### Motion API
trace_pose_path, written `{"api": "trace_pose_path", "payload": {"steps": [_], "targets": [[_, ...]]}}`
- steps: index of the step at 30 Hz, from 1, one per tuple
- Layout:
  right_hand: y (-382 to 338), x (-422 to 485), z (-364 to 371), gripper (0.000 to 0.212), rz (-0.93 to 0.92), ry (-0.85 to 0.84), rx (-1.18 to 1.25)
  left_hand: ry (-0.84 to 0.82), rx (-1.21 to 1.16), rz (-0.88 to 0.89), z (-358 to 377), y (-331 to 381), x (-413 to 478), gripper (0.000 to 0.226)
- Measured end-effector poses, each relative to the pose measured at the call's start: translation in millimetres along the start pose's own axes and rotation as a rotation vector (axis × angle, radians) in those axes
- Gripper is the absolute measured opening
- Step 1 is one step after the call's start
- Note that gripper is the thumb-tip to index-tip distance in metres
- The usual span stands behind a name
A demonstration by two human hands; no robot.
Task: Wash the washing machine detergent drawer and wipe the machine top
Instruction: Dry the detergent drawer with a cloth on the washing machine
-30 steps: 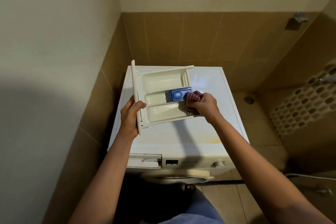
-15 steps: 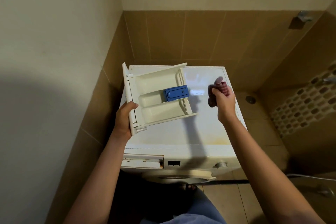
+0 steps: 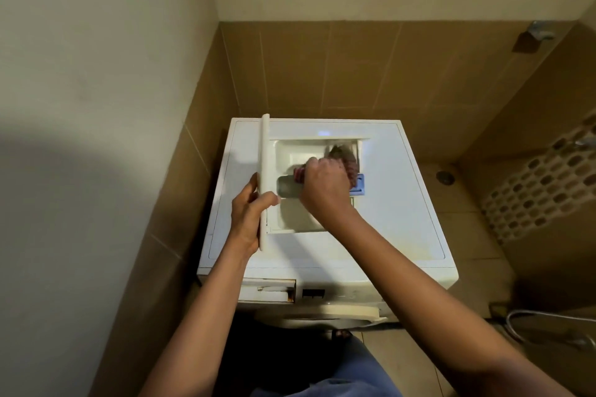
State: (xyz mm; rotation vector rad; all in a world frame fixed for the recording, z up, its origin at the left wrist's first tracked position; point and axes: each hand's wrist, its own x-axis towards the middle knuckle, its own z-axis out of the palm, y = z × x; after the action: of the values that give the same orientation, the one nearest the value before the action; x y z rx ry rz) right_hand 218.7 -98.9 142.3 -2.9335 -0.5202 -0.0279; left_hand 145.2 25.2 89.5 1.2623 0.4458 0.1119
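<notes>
The drawer (image 3: 290,217), on the machine top (image 3: 403,203), is gripped at its front by the left fingers (image 3: 269,198); the cloth (image 3: 347,158) clenched in the right fingers (image 3: 314,166) is best pressed into the corners beneath them.

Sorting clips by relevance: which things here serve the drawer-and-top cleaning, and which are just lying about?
In use: drawer, gripped by the left hand; cloth, in the right hand, inside the drawer; machine top.
Lying about: floor drain; hose; wall bracket.
</notes>
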Motion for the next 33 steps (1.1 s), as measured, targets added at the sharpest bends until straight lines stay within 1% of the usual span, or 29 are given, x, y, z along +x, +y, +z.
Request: {"api": "trace_pose_path", "payload": {"steps": [1,2,4,5,6,9,11,13,15,17,18,20,22,24,26,28,29,32,33], "targets": [[-5,-1,-3,0.021,-0.053,-0.017,0.062,-0.033,0.034,0.012,1,0,0,0.052],[-6,0,-5,0.018,-0.068,-0.043,0.152,-0.062,0.068,0.022,2,-1,1,0.055],[1,6,-7,0.012,0.027,-0.081,0.428,-0.09,0.106,0.03,1,-3,1,0.062],[8,8,-6,0.012,0.101,-0.044,0.519,-0.08,0.112,0.029,-1,-4,1,0.065],[14,8,-6,0.014,0.168,0.015,0.523,-0.056,0.115,0.028,-2,-4,2,0.068],[29,5,1,0.018,0.274,0.169,0.234,0.013,0.116,0.045,-7,-3,6,0.075],[25,4,6,0.026,0.281,0.168,0.198,0.024,0.139,0.064,-5,-3,7,0.079],[13,7,13,0.027,0.299,0.082,0.257,0.01,0.188,0.081,0,-3,7,0.086],[5,13,16,0.024,0.377,0.035,0.393,-0.004,0.247,0.078,4,-3,6,0.096],[5,21,16,0.021,0.483,0.031,0.606,-0.001,0.27,0.051,5,-2,5,0.103],[6,24,16,0.02,0.519,0.001,0.703,0.001,0.279,0.034,4,-1,5,0.104],[8,28,14,0.015,0.578,-0.085,0.868,-0.003,0.299,0.002,2,0,5,0.102],[6,30,9,0.014,0.674,-0.126,1.044,-0.023,0.301,-0.016,3,0,5,0.097],[2,32,6,0.008,0.772,-0.171,1.297,-0.031,0.298,-0.029,6,0,2,0.095],[-4,34,3,0.007,0.766,-0.225,1.516,-0.031,0.306,-0.043,10,-2,0,0.085],[-9,34,3,0.012,0.697,-0.255,1.615,-0.027,0.335,-0.04,14,-3,-3,0.071],[-10,32,3,0.015,0.672,-0.259,1.638,-0.03,0.351,-0.035,14,-3,-3,0.071],[-4,26,2,0.021,0.629,-0.303,1.687,-0.05,0.406,-0.029,7,0,4,0.092],[0,24,0,0.023,0.62,-0.325,1.705,-0.054,0.407,-0.048,3,1,7,0.094]]}}
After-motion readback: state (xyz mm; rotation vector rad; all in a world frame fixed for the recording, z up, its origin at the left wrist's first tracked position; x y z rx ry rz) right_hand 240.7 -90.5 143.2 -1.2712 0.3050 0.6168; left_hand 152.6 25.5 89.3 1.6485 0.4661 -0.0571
